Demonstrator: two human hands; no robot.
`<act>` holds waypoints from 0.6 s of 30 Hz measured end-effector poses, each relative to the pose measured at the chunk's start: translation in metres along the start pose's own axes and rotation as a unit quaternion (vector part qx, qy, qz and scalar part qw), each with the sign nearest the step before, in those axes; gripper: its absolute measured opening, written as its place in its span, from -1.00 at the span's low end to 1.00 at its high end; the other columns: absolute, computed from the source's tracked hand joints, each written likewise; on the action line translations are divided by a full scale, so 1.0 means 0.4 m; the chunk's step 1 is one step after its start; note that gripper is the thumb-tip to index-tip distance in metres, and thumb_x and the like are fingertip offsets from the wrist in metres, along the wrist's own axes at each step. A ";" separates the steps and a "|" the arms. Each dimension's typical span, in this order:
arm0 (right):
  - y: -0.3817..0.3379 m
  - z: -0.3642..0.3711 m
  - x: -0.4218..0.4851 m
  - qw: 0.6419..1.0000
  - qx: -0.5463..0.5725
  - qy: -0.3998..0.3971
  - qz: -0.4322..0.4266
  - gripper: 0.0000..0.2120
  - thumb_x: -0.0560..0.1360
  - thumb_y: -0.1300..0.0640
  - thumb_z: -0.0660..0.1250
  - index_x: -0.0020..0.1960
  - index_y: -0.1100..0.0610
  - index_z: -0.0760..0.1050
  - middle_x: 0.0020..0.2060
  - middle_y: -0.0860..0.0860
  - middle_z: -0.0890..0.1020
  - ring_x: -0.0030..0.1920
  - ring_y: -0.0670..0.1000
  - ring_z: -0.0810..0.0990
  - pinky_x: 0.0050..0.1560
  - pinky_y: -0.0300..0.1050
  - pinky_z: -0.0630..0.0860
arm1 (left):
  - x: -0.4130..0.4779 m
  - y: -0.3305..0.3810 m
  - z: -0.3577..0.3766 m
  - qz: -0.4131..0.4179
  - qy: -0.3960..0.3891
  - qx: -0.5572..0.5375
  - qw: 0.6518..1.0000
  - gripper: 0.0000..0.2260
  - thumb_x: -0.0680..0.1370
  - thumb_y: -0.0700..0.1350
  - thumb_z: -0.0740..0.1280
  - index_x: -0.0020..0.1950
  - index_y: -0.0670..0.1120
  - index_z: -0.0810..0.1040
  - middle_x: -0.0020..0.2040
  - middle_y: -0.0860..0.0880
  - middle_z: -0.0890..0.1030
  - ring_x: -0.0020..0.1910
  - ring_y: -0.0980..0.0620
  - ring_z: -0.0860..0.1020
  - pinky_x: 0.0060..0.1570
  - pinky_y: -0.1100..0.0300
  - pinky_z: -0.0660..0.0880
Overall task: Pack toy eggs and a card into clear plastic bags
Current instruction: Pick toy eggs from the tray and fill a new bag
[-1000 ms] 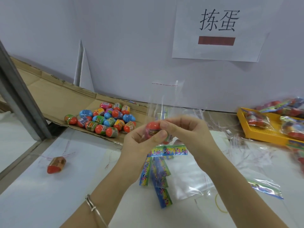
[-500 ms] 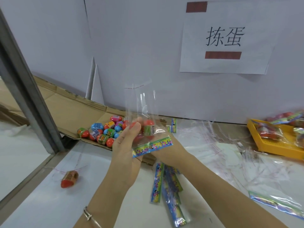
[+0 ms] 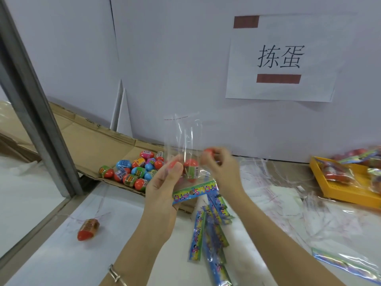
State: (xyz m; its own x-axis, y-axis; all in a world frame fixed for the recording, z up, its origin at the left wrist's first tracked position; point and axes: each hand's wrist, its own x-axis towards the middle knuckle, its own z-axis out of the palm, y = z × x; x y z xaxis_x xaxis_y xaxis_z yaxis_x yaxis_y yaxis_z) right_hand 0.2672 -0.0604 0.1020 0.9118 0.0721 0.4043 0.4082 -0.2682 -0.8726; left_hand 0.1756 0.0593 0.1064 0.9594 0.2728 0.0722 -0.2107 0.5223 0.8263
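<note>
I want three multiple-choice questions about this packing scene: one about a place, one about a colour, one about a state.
1. Where does the lone egg lie?
A on the cardboard; B on the white table; C in a hand.
2. What colour is the tray at the right?
A green; B black; C yellow.
3. What does the right hand do?
A grips a red egg; B lies flat on the table; C holds a card.

Answers: B, it lies alone on the table surface. C, its rim is yellow. A, its fingers curl round the red egg beside the clear bag that the left hand holds.
</note>
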 end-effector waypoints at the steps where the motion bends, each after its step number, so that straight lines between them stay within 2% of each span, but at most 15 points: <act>1: -0.031 -0.027 0.012 0.997 0.067 0.035 0.007 -0.90 0.56 0.02 0.29 -0.04 0.04 0.49 -0.15 -0.04 0.66 -0.11 0.01 0.63 -0.13 -0.15 0.56 | -0.002 -0.004 0.001 0.002 -0.004 0.010 1.000 -0.69 0.24 0.07 0.47 -0.05 0.06 0.72 -0.14 -0.01 0.72 -0.20 0.05 0.69 -0.32 0.19 0.60; 3: -0.096 -0.090 0.029 0.987 0.146 0.064 -0.026 -0.86 0.52 -0.06 0.29 -0.08 0.01 0.50 -0.25 -0.12 0.67 -0.22 -0.11 0.59 -0.27 -0.20 0.53 | -0.006 -0.016 0.005 0.006 -0.015 0.037 0.999 -0.65 0.24 0.06 0.48 0.00 0.06 0.71 -0.10 -0.02 0.72 -0.17 0.03 0.69 -0.22 0.14 0.63; 4: -0.127 -0.119 0.032 0.984 0.152 0.062 -0.062 -0.85 0.51 -0.07 0.29 -0.08 0.00 0.52 -0.28 -0.15 0.67 -0.25 -0.18 0.57 -0.29 -0.22 0.52 | -0.009 -0.022 0.007 0.010 -0.026 0.053 0.998 -0.64 0.24 0.07 0.48 0.02 0.07 0.70 -0.07 -0.03 0.72 -0.14 0.01 0.69 -0.18 0.12 0.63; 6: -0.190 -0.166 0.031 0.981 0.133 0.043 -0.137 -0.92 0.51 -0.03 0.35 -0.05 -0.03 0.55 -0.30 -0.21 0.67 -0.26 -0.25 0.57 -0.25 -0.30 0.49 | -0.016 -0.026 0.012 0.013 -0.054 0.070 0.996 -0.64 0.25 0.06 0.49 0.03 0.08 0.71 -0.04 -0.06 0.72 -0.14 -0.02 0.69 -0.23 0.17 0.63; 8: -0.242 -0.202 0.025 0.979 0.102 0.013 -0.174 -0.90 0.47 0.02 0.37 -0.01 -0.08 0.57 -0.27 -0.21 0.68 -0.22 -0.22 0.59 -0.15 -0.28 0.49 | -0.022 -0.026 0.018 0.020 -0.075 0.077 0.994 -0.64 0.25 0.04 0.50 0.04 0.08 0.71 -0.05 -0.07 0.72 -0.13 -0.02 0.69 -0.21 0.22 0.60; 10: -0.273 -0.231 0.019 0.981 0.025 -0.027 -0.192 -0.87 0.46 0.00 0.37 0.00 -0.14 0.56 -0.23 -0.21 0.68 -0.16 -0.20 0.60 -0.10 -0.23 0.48 | -0.025 -0.026 0.022 0.027 -0.089 0.080 0.992 -0.65 0.24 0.03 0.51 0.02 0.10 0.71 -0.07 -0.03 0.72 -0.10 0.02 0.69 -0.14 0.26 0.58; 12: -0.284 -0.252 0.017 0.972 -0.091 -0.070 -0.206 -0.90 0.47 -0.06 0.39 -0.03 -0.19 0.55 -0.20 -0.27 0.67 -0.10 -0.24 0.59 -0.01 -0.28 0.43 | -0.027 -0.026 0.025 0.032 -0.104 0.080 0.991 -0.65 0.24 0.02 0.51 0.02 0.15 0.70 -0.06 0.01 0.72 -0.06 0.06 0.69 -0.10 0.29 0.58; 13: -0.287 -0.259 0.015 0.965 -0.138 -0.092 -0.201 -0.91 0.45 -0.11 0.37 -0.05 -0.21 0.55 -0.20 -0.29 0.66 -0.06 -0.24 0.59 0.11 -0.22 0.42 | -0.028 -0.027 0.026 0.033 -0.109 0.080 0.990 -0.64 0.23 0.02 0.51 0.02 0.17 0.70 -0.04 0.01 0.72 -0.03 0.06 0.68 -0.09 0.29 0.58; 15: -0.295 -0.264 0.008 0.954 -0.199 -0.122 -0.190 -0.83 0.38 -0.22 0.30 -0.06 -0.23 0.53 -0.17 -0.33 0.65 0.01 -0.24 0.58 0.30 0.04 0.34 | -0.031 -0.029 0.026 0.032 -0.122 0.078 0.989 -0.63 0.23 0.00 0.52 0.03 0.18 0.69 -0.02 0.02 0.72 -0.02 0.05 0.68 -0.08 0.29 0.57; 16: -0.298 -0.264 0.005 0.948 -0.219 -0.130 -0.188 -0.81 0.37 -0.25 0.28 -0.06 -0.24 0.52 -0.16 -0.34 0.64 0.03 -0.27 0.56 0.33 0.09 0.29 | -0.033 -0.029 0.026 0.032 -0.128 0.080 0.988 -0.63 0.23 0.00 0.52 0.04 0.18 0.69 -0.02 0.02 0.72 -0.02 0.05 0.68 -0.08 0.30 0.57; 18: -0.300 -0.264 0.002 0.934 -0.266 -0.131 -0.198 -0.83 0.36 -0.29 0.25 -0.09 -0.30 0.49 -0.10 -0.35 0.57 0.05 -0.34 0.44 0.24 -0.03 0.19 | -0.036 -0.029 0.029 0.028 -0.130 0.085 0.987 -0.62 0.22 0.01 0.52 0.03 0.18 0.70 -0.01 0.02 0.72 -0.01 0.06 0.68 -0.08 0.31 0.57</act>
State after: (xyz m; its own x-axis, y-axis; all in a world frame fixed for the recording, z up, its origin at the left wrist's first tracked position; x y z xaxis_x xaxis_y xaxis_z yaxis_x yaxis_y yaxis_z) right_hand 0.2142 -0.1297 0.2360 0.7027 0.4805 0.5247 0.6986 -0.6059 -0.3806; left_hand 0.1665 0.0398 0.1023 0.9675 0.0701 0.2432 -0.2518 0.3621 0.8975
